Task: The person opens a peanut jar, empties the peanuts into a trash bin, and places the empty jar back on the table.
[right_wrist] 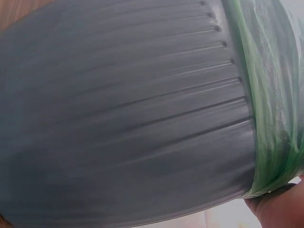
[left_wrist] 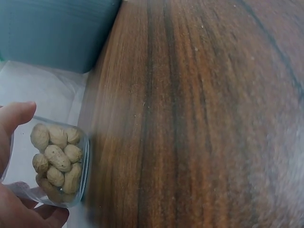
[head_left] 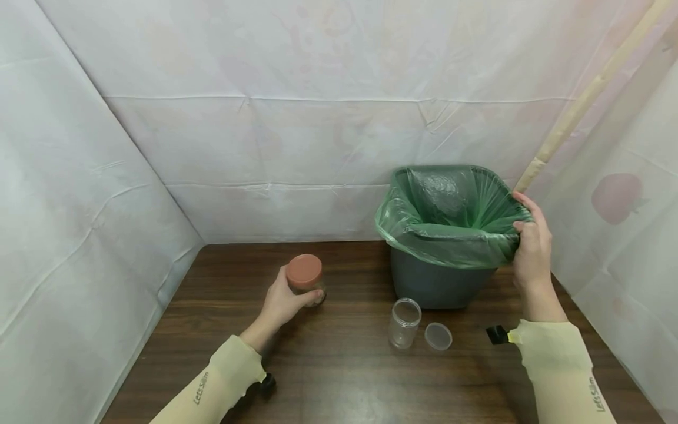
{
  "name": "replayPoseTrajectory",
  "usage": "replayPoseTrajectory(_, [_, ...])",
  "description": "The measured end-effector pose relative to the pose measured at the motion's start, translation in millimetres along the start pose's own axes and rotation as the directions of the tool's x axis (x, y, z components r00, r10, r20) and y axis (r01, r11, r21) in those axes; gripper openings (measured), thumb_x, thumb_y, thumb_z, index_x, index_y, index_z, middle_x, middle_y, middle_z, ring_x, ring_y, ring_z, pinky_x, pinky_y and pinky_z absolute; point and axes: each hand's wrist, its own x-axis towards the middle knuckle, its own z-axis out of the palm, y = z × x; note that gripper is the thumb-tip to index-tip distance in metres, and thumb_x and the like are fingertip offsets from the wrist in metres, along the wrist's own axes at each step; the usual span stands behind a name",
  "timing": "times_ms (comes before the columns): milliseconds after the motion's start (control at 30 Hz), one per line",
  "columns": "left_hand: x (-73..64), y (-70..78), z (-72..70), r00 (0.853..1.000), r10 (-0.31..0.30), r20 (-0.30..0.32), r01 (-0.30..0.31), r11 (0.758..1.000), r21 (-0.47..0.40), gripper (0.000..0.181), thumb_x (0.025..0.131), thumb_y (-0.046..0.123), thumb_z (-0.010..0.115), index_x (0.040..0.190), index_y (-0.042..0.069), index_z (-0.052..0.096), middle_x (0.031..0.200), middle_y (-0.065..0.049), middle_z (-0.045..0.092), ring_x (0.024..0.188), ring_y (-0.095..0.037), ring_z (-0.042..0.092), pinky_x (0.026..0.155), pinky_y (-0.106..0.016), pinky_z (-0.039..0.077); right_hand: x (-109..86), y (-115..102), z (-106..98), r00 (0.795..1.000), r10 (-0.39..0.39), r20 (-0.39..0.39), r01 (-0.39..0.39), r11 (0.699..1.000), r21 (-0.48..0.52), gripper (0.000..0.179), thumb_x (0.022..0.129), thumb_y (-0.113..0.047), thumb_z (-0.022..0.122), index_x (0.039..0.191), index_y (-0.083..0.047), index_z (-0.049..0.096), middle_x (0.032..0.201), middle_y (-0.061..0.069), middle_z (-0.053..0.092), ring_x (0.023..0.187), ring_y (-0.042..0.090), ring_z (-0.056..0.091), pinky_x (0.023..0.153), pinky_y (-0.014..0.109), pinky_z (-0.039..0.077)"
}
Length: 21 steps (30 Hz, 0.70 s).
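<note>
My left hand [head_left: 281, 301] grips a clear jar with a reddish-brown lid [head_left: 304, 270] over the left part of the table. In the left wrist view, unshelled peanuts [left_wrist: 59, 160] fill the bottom of that jar, with my thumb and fingers around its side. At the right, my right hand [head_left: 532, 250] holds the rim of a grey bin [head_left: 442, 282], thumb on the inner side. A green bag [head_left: 450, 244] lines the bin and folds over its rim. The right wrist view shows the bin's ribbed wall [right_wrist: 128, 114] close up, with only part of the hand visible.
An uncovered clear jar [head_left: 405, 324] stands in front of the bin, beside a round translucent lid [head_left: 438, 336] lying flat. The dark wooden table [head_left: 339, 377] is bordered by white sheets at the back and sides. A pale pole [head_left: 588, 97] slants behind the bin.
</note>
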Motion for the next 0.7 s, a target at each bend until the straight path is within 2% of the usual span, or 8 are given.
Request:
replayPoseTrajectory(267, [0.0,0.3,-0.1,1.0,0.006,0.003,-0.006,1.0,-0.001,0.099,0.085,0.04,0.096,0.16,0.01,0.04,0.149,-0.013,0.062,0.139,-0.036,0.059,0.11,-0.064,0.049,0.7,-0.7,-3.6,0.999,0.023,0.028,-0.023,0.999,-0.029,0.062,0.106,-0.022,0.031,0.164,-0.026,0.051,0.173,-0.002,0.038,0.152,0.016,0.034,0.117,0.033,0.026])
replayPoseTrajectory(700, [0.7,-0.5,-0.3,1.0,0.021,0.0,-0.021,1.0,0.0,0.095,0.085,0.041,0.096,0.158,0.01,0.042,0.147,-0.012,0.063,0.137,-0.034,0.061,0.109,-0.063,0.05,1.7,-4.8,-8.6,0.997,0.058,0.059,-0.054,0.996,-0.073,0.063,0.106,-0.02,0.032,0.166,-0.029,0.048,0.177,-0.003,0.03,0.156,0.014,0.027,0.119,0.035,0.023])
